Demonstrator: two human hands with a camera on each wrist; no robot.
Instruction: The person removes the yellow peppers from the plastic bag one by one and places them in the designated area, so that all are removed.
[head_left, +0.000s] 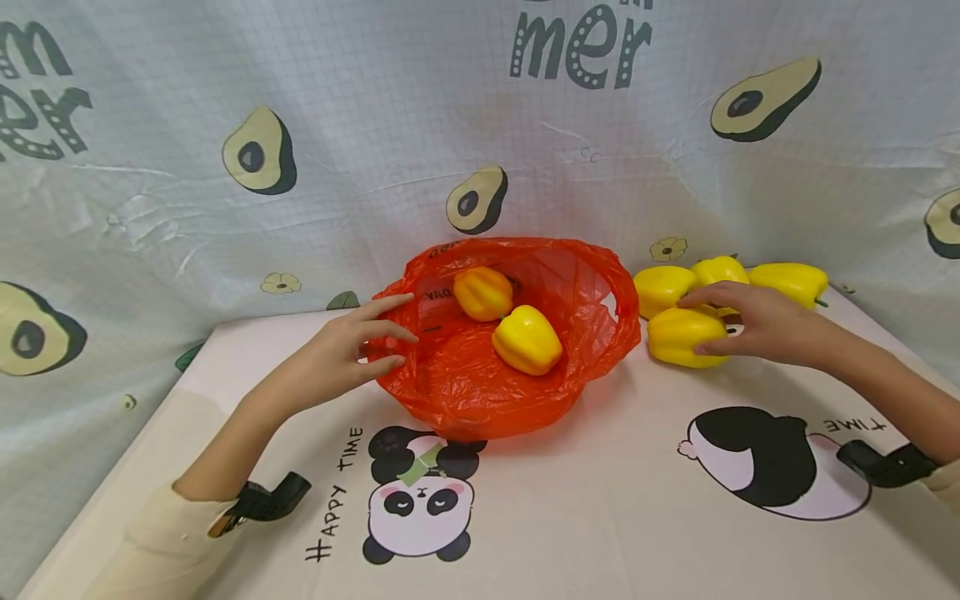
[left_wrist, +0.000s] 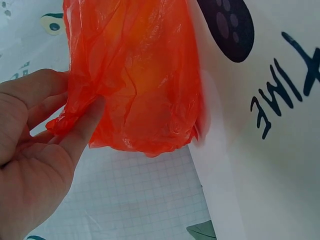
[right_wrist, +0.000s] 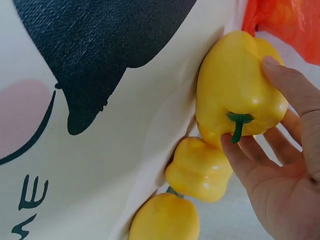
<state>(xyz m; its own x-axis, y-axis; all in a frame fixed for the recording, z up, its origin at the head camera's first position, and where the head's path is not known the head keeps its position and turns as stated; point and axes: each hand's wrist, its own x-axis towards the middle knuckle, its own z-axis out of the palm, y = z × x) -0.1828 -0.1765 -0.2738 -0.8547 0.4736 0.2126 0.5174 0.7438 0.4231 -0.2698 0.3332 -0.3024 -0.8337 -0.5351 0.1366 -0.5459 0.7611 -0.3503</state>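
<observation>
- Apparently the red plastic bag (head_left: 480, 421) sits on the printed tablecloth (head_left: 585, 517), mouth spread wide toward the wearer, so its inside shows plainly.
- Left hand (head_left: 337, 354): straddles the bag's left rim, film between its digits in the left wrist view; a light pinch, I judge, which would steady the thin wall against folding in.
- Right hand (head_left: 765, 321): holds a yellow bell pepper (head_left: 675, 340), thumb and fingers set on opposite flanks, only as wide as the fruit. Smooth, rounded skin likely calls for that spread grip.
- Held pepper lies just right of the bag; green stem (right_wrist: 238, 125) faces the wrist camera. Cannot tell whether it bears on the cloth or is slightly raised.
- Two more inside: an orange-tinged bell pepper (head_left: 483, 293) toward the back wall, a clear yellow one (head_left: 527, 342) nearer the middle, both tilted on slack film.
- Three further yellow peppers (head_left: 787, 283) cluster behind the right hand, near the backdrop sheet (head_left: 360, 108), within easy reach.
</observation>
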